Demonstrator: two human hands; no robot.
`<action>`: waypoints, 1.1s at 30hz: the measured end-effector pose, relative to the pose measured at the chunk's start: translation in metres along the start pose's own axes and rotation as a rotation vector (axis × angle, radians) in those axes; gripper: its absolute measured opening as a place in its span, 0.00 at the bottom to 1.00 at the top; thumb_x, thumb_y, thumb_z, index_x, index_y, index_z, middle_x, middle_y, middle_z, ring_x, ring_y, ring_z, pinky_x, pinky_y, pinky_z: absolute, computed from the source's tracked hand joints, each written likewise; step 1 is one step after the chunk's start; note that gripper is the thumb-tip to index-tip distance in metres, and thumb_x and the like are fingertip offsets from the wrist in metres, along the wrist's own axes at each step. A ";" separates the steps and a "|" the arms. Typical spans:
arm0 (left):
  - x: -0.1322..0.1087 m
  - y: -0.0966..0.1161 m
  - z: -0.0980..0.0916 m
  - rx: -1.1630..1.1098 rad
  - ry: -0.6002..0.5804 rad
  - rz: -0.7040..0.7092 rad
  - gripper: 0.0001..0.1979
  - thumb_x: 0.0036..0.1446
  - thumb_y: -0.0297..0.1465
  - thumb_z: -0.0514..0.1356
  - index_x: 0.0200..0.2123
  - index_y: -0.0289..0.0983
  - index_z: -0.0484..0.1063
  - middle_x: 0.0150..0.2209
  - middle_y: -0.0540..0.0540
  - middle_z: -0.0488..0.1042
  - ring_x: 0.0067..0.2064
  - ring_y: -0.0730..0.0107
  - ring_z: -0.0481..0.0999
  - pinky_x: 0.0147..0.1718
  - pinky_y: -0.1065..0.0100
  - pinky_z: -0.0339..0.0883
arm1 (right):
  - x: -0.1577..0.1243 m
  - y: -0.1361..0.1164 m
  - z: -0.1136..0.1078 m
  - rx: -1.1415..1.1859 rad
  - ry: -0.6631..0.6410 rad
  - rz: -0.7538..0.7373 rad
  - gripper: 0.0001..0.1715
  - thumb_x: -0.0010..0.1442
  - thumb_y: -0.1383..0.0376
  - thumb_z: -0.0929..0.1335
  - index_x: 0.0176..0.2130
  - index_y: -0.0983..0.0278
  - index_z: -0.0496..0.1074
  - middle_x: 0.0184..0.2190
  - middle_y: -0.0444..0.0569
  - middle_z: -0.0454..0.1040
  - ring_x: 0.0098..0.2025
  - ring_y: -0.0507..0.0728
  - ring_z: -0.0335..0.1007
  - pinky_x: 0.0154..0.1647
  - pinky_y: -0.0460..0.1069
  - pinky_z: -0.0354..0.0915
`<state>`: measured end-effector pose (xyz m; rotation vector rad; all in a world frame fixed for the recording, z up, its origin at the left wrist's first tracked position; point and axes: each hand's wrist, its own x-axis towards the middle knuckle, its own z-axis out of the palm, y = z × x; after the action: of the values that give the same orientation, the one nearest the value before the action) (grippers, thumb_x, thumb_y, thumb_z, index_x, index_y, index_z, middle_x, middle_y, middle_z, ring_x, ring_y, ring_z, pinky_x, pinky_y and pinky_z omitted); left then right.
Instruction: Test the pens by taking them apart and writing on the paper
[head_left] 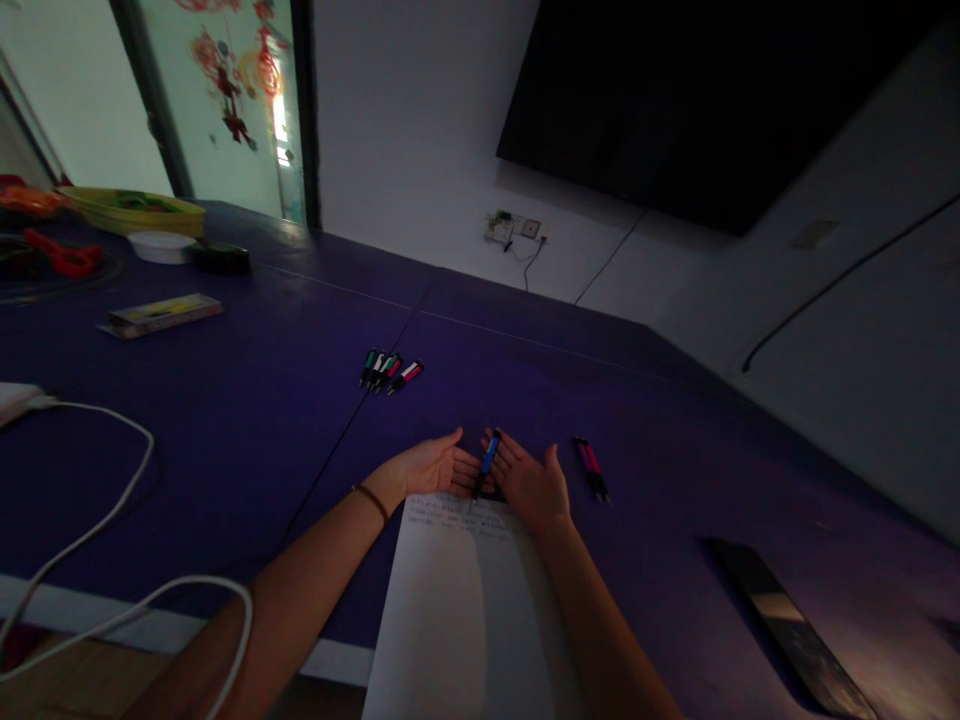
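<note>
My left hand (436,466) lies palm up with its fingers stretched toward the right. Facing it, my right hand (534,488) is turned palm up too, fingers spread. A blue pen (487,462) with a black tip slants across the fingertips where the hands meet, and neither hand is closed around it. Below them is a white sheet of paper (442,620) with lines of handwriting at its top edge, partly in shadow. To the right of my right hand lie pink-and-black pens (591,468). Several pens (385,370) in green, white and red sit together beyond my left hand.
The purple table (480,360) reaches the wall. A dark phone (787,625) lies at right. At left are a white cable (135,480), a flat box (165,313), a white bowl (161,246), a yellow basket (127,210) and red-handled scissors (66,256).
</note>
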<state>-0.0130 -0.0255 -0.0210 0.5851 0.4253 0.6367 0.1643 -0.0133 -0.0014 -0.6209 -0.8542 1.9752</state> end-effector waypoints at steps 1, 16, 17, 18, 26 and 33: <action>0.000 0.000 0.000 -0.002 0.008 -0.002 0.28 0.55 0.46 0.42 0.37 0.25 0.68 0.34 0.34 0.72 0.39 0.63 0.71 0.42 0.63 0.57 | 0.000 0.000 0.000 0.002 -0.005 -0.001 0.40 0.51 0.41 0.49 0.43 0.64 0.67 0.52 0.53 0.61 0.54 0.58 0.55 0.55 0.55 0.49; 0.000 -0.002 -0.003 -0.031 0.031 -0.004 0.21 0.53 0.41 0.50 0.36 0.26 0.66 0.34 0.35 0.72 0.36 0.66 0.71 0.39 0.65 0.58 | 0.000 0.001 -0.001 0.054 -0.036 0.012 0.39 0.51 0.42 0.50 0.45 0.66 0.66 0.52 0.54 0.61 0.54 0.57 0.54 0.56 0.53 0.47; 0.000 -0.002 -0.003 -0.031 0.033 -0.003 0.21 0.54 0.41 0.49 0.36 0.26 0.66 0.34 0.35 0.72 0.36 0.66 0.71 0.39 0.65 0.58 | 0.000 0.001 -0.001 0.059 -0.040 0.014 0.39 0.51 0.42 0.50 0.45 0.66 0.66 0.52 0.54 0.61 0.54 0.57 0.54 0.57 0.53 0.47; 0.000 -0.002 -0.003 -0.030 0.037 -0.003 0.21 0.54 0.41 0.49 0.36 0.26 0.66 0.34 0.35 0.72 0.35 0.66 0.72 0.38 0.65 0.58 | 0.001 0.001 -0.001 0.062 -0.044 0.017 0.40 0.52 0.42 0.50 0.44 0.67 0.66 0.52 0.54 0.61 0.54 0.57 0.54 0.57 0.52 0.46; -0.001 -0.002 -0.001 -0.021 0.024 -0.002 0.21 0.54 0.41 0.48 0.36 0.26 0.66 0.33 0.37 0.73 0.35 0.66 0.72 0.37 0.66 0.58 | 0.001 0.001 -0.002 0.051 -0.047 0.034 0.40 0.52 0.42 0.49 0.44 0.67 0.66 0.51 0.54 0.62 0.53 0.57 0.55 0.57 0.51 0.47; 0.000 -0.003 -0.001 -0.031 0.005 0.004 0.21 0.54 0.41 0.49 0.35 0.25 0.67 0.33 0.36 0.73 0.36 0.66 0.72 0.38 0.66 0.58 | 0.001 0.003 -0.002 0.045 -0.033 0.041 0.41 0.51 0.41 0.49 0.44 0.68 0.66 0.52 0.56 0.61 0.53 0.57 0.56 0.56 0.50 0.48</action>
<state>-0.0122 -0.0268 -0.0235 0.5550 0.4189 0.6476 0.1639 -0.0133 -0.0047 -0.5851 -0.8209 2.0414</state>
